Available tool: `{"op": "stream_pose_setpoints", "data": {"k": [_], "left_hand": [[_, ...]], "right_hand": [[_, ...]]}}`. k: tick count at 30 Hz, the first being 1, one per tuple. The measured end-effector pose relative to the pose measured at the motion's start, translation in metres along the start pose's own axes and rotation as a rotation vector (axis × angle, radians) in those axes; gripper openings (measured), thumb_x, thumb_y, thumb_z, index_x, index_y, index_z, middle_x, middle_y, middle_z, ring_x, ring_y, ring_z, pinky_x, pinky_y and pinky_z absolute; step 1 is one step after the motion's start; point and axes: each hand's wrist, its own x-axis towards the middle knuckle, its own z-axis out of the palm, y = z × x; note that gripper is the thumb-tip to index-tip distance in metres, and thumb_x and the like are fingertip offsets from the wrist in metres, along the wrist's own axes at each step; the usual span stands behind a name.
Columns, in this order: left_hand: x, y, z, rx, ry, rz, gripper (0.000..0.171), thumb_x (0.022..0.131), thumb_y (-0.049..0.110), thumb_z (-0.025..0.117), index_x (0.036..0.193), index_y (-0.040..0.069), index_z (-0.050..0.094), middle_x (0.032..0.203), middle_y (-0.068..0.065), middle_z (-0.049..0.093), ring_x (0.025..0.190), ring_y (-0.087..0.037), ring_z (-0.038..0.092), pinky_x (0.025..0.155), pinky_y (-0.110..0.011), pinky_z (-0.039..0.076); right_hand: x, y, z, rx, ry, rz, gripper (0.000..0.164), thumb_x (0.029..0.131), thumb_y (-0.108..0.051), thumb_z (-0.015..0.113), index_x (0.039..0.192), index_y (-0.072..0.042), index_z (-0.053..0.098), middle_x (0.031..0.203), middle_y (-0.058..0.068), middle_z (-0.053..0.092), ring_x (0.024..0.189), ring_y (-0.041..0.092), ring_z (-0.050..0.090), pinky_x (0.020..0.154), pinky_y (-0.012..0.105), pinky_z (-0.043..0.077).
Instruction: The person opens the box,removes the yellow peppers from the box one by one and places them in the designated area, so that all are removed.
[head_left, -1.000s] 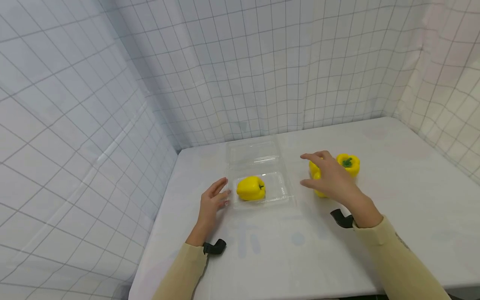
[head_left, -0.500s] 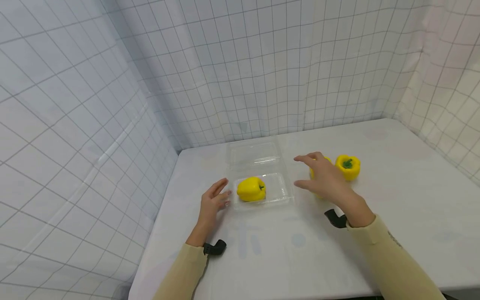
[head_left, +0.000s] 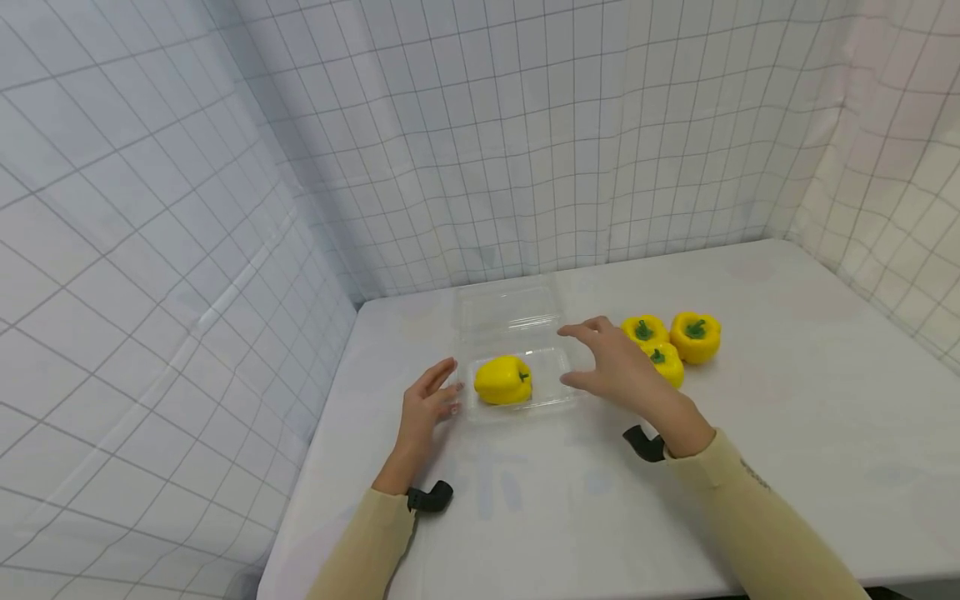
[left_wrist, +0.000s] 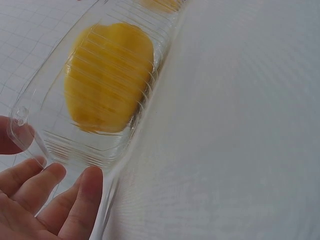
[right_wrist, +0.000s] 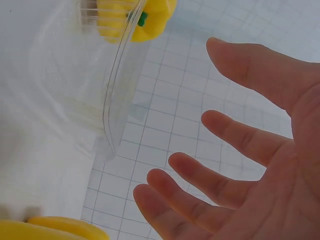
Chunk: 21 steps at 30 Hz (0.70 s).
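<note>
A clear plastic clamshell box [head_left: 557,357] lies on the table with its lid [head_left: 507,307] folded back toward the far side. One yellow bell pepper [head_left: 501,381] lies on its side in the base's left part. At the base's left end is my left hand [head_left: 422,408], its fingertips right at the plastic rim; the left wrist view shows its loosely bent fingers [left_wrist: 88,192] by the box corner. My right hand [head_left: 618,371] hovers over the box's right end, thumb and fingers spread, holding nothing. In the right wrist view its fingers [right_wrist: 215,185] stand apart from the box wall.
Three more yellow bell peppers sit close together right of the box: a rear one [head_left: 642,327], a front one [head_left: 667,367] partly behind my right hand, and a right one [head_left: 696,337]. A grid-patterned curtain [head_left: 517,167] surrounds the white table [head_left: 525,517] at back and sides.
My right hand has moved left, away from the peppers, to the right end of the box, uncovering the peppers behind it. The left hand has stayed at the box's left end.
</note>
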Motion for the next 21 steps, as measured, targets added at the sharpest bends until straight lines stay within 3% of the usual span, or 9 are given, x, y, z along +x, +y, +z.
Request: {"op": "stream_pose_setpoints", "data": {"k": [21], "left_hand": [[0.001,-0.001,0.001,0.023,0.008,0.006,0.048,0.101,0.010,0.058,0.148,0.009,0.051,0.148,-0.003,0.053,0.123,-0.036,0.058,0.082,-0.025,0.056]], "right_hand": [[0.025,-0.013,0.047,0.047,-0.099,-0.037,0.065,0.086,-0.031,0.079,0.145,-0.017,0.054,0.136,0.015,0.053,0.106,0.030,0.059,0.088,0.047,0.053]]}}
